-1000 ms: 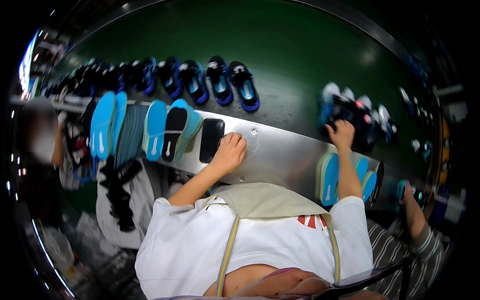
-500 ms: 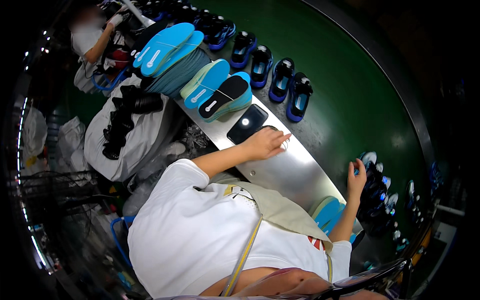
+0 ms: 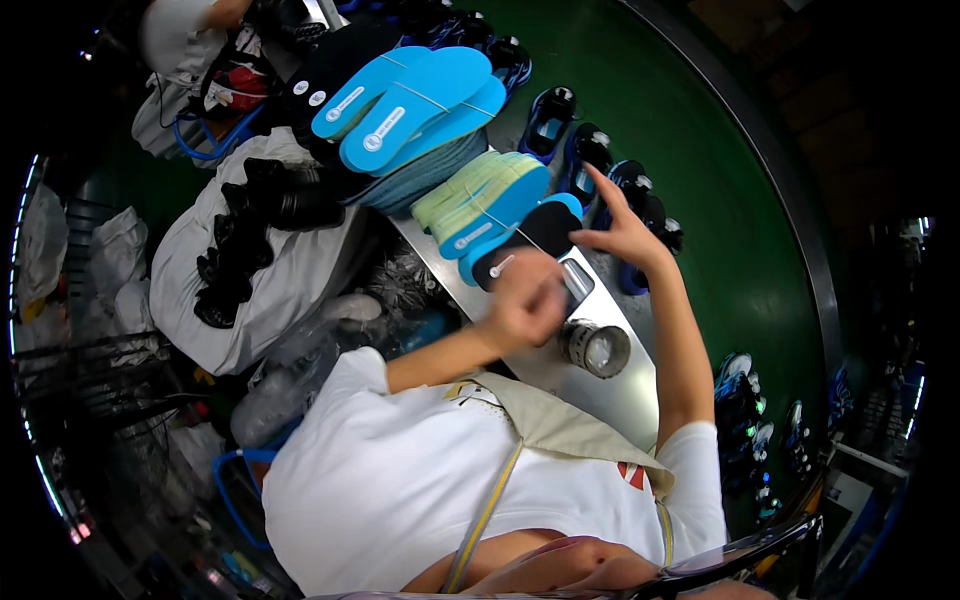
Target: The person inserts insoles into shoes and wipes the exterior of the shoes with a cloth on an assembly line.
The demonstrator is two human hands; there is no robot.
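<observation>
My left hand (image 3: 530, 302) is smeared by motion, at the near end of a bundle of insoles with a black one on top (image 3: 530, 238). Whether it grips anything is unclear. Just beyond that bundle my right hand (image 3: 630, 232) is raised, thumb and fingers apart, holding nothing. Beside the black-topped bundle lies a second tied bundle, pale green and blue insoles (image 3: 500, 203). A dark phone (image 3: 577, 284) shows partly from behind my left hand. Close by on the metal bench (image 3: 560, 375) sits a short round can-like thing (image 3: 598, 349).
Large blue insoles (image 3: 420, 105) lie on a dark stack farther along the bench. Black and blue shoes (image 3: 587, 155) stand in a row beyond it. To the left is a white sack (image 3: 215, 270) with black pieces on top. Another person (image 3: 185, 40) is at the far left.
My right hand has come from the far right over to the insole bundles. My left hand has left the round thing, uncovering it, and moved toward the black-topped bundle. The view has shifted.
</observation>
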